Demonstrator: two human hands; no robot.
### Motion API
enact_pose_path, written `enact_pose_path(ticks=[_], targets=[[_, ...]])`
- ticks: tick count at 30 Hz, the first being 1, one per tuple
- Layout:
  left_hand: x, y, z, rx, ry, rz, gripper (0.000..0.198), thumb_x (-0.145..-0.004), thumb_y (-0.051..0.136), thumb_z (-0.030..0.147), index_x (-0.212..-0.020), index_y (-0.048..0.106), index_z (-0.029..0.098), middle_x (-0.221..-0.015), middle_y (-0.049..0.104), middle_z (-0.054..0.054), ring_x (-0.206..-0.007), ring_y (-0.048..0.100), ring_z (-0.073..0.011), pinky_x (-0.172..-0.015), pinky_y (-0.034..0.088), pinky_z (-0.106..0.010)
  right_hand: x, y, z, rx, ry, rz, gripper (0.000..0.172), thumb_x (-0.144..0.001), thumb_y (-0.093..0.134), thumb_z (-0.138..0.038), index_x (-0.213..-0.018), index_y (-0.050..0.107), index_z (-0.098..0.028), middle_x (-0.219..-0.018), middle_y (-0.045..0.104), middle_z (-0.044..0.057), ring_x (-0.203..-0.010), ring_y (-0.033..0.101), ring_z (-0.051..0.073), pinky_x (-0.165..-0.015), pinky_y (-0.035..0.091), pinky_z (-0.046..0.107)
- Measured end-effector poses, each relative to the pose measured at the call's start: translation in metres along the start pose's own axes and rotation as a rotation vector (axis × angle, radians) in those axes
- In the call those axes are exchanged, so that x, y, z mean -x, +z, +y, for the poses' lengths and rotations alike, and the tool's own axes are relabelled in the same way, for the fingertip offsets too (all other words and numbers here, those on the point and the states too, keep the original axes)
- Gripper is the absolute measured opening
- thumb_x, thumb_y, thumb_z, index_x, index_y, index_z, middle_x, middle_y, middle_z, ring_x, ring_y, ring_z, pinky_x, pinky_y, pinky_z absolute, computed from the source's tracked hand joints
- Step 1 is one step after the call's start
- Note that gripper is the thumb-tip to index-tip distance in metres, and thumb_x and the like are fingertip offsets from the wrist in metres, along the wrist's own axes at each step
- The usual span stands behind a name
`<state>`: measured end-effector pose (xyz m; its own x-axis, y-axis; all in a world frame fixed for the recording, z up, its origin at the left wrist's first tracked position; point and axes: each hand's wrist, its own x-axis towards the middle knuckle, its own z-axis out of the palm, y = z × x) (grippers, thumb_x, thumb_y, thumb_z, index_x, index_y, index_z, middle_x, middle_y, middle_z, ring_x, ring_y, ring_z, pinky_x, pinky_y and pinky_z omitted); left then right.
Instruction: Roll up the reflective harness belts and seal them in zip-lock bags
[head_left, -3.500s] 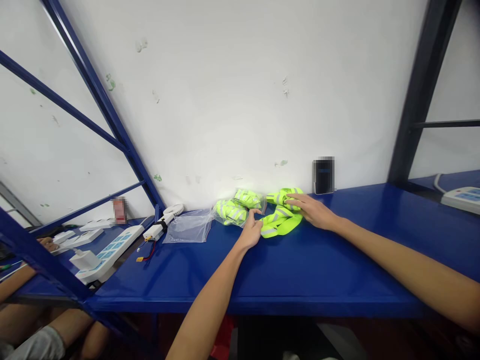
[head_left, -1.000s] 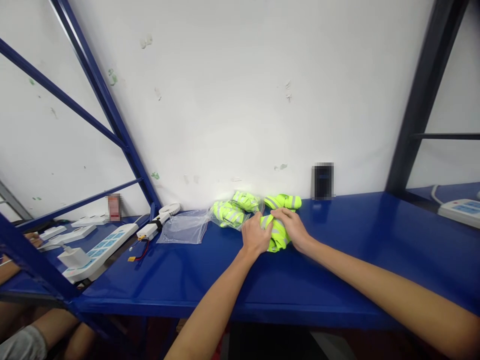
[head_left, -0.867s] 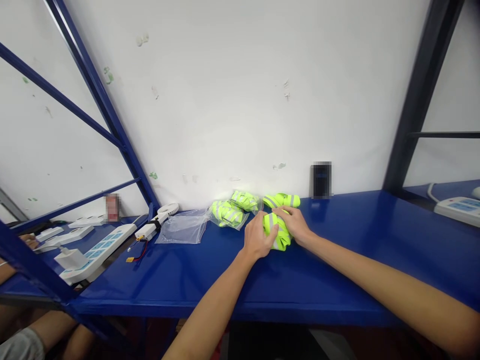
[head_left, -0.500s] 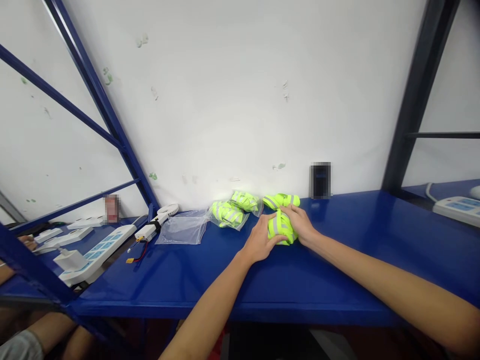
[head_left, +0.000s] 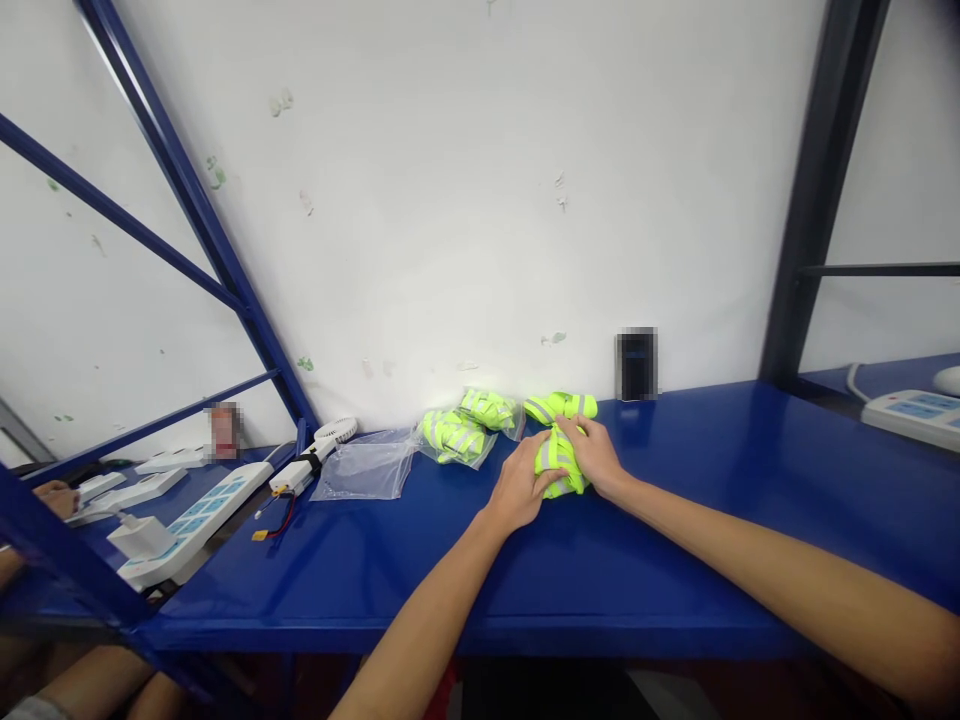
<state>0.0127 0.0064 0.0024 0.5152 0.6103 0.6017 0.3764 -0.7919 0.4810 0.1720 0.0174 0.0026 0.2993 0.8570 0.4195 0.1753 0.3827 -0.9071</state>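
While left fingers (head_left: 529, 450) curl around bunched neon-yellow cloth (head_left: 553, 457), right fingers (head_left: 576, 433) clasping it, partly bent

Site is a workshop-type wk. area. Blue bench (head_left: 615, 570) w/ metal uprights (head_left: 201, 220) stands against scuffed white wall (head_left: 420, 200). To L: multi-socket pwr. strip (head_left: 202, 518), adj. stn. (head_left: 171, 500) w/ co-worker's hand (head_left: 58, 498).

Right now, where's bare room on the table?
Free: right stretch of blue table, between black box, dark post and right arm; front left, between yellow plug, clear bag and left arm. Crowded: back middle, with bagged bundles and yellow cloth in left grip and right grip.
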Motion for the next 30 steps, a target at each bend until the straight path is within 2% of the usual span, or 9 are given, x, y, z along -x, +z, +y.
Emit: enact_pose_path(ticks=[2,5,11,16,20,23,26,28,30], targets=[[-0.003,0.002,0.000,-0.025,-0.078,0.028,0.043,-0.096,0.037,0.046,-0.124,0.054,0.017,-0.113,0.064,-0.011,-0.104,0.060,-0.0231,-0.091,0.045,-0.036,0.002,0.003,-0.001,0.086,-0.093,0.005,0.041,-0.080,0.055,-0.054,-0.059,0.042,-0.022,-0.058,0.044,-0.003,-0.059,0.043,0.015,-0.058,0.035,0.028],[-0.007,0.006,0.001,-0.140,-0.217,0.103,0.053,-0.100,0.019,0.040,-0.091,0.064,0.015,-0.082,0.067,-0.008,-0.076,0.062,-0.0198,-0.072,0.044,-0.031,0.010,0.008,-0.006,0.187,-0.211,0.004,0.035,-0.081,0.055,-0.050,-0.063,0.043,-0.022,-0.062,0.049,-0.002,-0.062,0.047,0.017,-0.063,0.036,0.029],[-0.013,0.007,0.000,-0.156,-0.310,0.130,0.056,-0.099,0.022,0.043,-0.063,0.057,0.017,-0.057,0.055,-0.003,-0.054,0.050,-0.0150,-0.058,0.032,-0.027,0.023,0.008,-0.015,0.343,-0.356,-0.038,0.026,-0.088,0.049,-0.043,-0.074,0.047,-0.023,-0.071,0.056,0.000,-0.067,0.054,0.018,-0.066,0.040,0.030],[-0.016,0.002,-0.014,0.070,-0.386,0.091,0.055,-0.093,0.032,0.049,-0.049,0.042,0.017,-0.048,0.034,0.002,-0.048,0.034,-0.0106,-0.051,0.023,-0.025,0.028,-0.002,-0.017,0.439,-0.599,-0.230,0.029,-0.092,0.048,-0.042,-0.113,0.057,-0.024,-0.099,0.062,0.007,-0.089,0.061,0.022,-0.079,0.046,0.033],[-0.014,-0.003,-0.019,0.246,-0.427,0.021,0.052,-0.088,0.041,0.052,-0.050,0.041,0.016,-0.048,0.033,0.004,-0.048,0.030,-0.0083,-0.049,0.022,-0.023,0.030,-0.013,-0.016,0.534,-0.713,-0.457,0.054,-0.078,0.068,-0.050,-0.124,0.055,-0.025,-0.101,0.057,0.008,-0.087,0.061,0.024,-0.076,0.051,0.035],[-0.010,-0.006,-0.015,0.334,-0.456,0.026,0.047,-0.085,0.047,0.049,-0.053,0.047,0.014,-0.049,0.039,0.003,-0.048,0.035,-0.0085,-0.048,0.026,-0.023,0.031,-0.020,-0.011,0.497,-0.734,-0.596,0.071,-0.069,0.077,-0.046,-0.131,0.048,-0.024,-0.120,0.052,0.012,-0.104,0.060,0.027,-0.086,0.052,0.039],[-0.004,-0.005,-0.011,0.411,-0.462,0.085,0.028,-0.084,0.052,0.039,-0.093,0.061,0.014,-0.060,0.056,0.002,-0.053,0.049,-0.0117,-0.053,0.038,-0.023,0.033,-0.021,-0.009,0.450,-0.779,-0.624,0.063,-0.074,0.075,-0.037,-0.129,0.048,-0.024,-0.136,0.046,0.014,-0.122,0.052,0.029,-0.099,0.047,0.043],[0.000,-0.003,-0.011,0.365,-0.481,0.179,0.037,-0.086,0.049,0.032,-0.121,0.051,0.018,-0.067,0.062,0.001,-0.060,0.057,-0.0142,-0.061,0.045,-0.026,0.033,-0.021,-0.011,0.414,-0.789,-0.653,0.053,-0.077,0.072,-0.033,-0.125,0.050,-0.025,-0.134,0.052,0.012,-0.123,0.052,0.028,-0.101,0.045,0.044],[0.003,0.000,-0.012,0.304,-0.509,0.266,0.040,-0.090,0.043,0.029,-0.129,0.043,0.020,-0.074,0.066,-0.001,-0.071,0.063,-0.0163,-0.071,0.049,-0.030,0.034,-0.020,-0.015,0.385,-0.759,-0.674,0.047,-0.078,0.071,-0.032,-0.121,0.052,-0.026,-0.125,0.059,0.010,-0.118,0.056,0.027,-0.098,0.046,0.042]])
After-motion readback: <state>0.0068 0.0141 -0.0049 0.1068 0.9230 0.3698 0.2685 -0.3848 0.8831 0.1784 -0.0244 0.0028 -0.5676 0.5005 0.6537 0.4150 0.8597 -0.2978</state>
